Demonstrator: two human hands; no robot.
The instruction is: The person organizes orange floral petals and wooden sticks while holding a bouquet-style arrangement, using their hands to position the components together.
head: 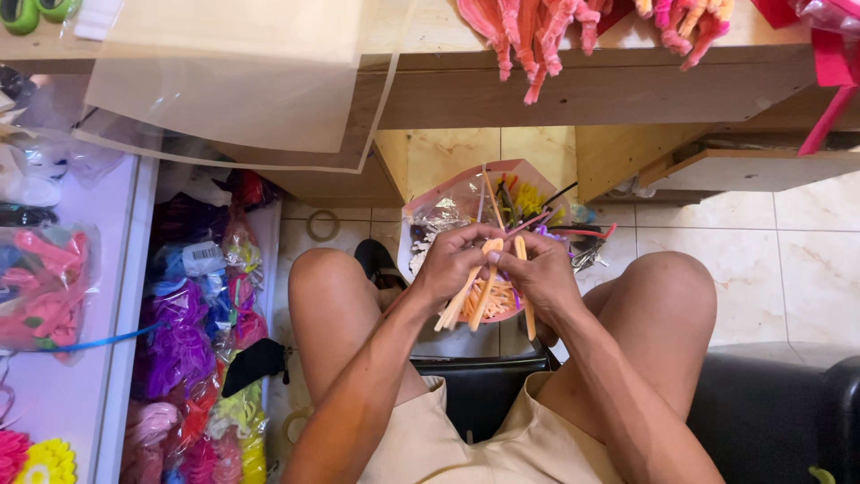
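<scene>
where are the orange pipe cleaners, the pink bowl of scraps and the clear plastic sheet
orange fuzzy pipe cleaners [481, 289], head view, on the stems under the fingers
pink bowl of mixed scraps [445, 185], head view, on its far rim
clear plastic sheet [224, 99], head view, on its middle

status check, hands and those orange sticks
Left hand and right hand both gripping orange pipe cleaners. Held over pink box of scraps. Nothing blocking.

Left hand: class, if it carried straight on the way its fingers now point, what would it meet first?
The left hand points toward the right hand, already touching it around the peach pipe cleaners. So it meets those stems and the right fingers first; depth beyond is unclear.
</scene>
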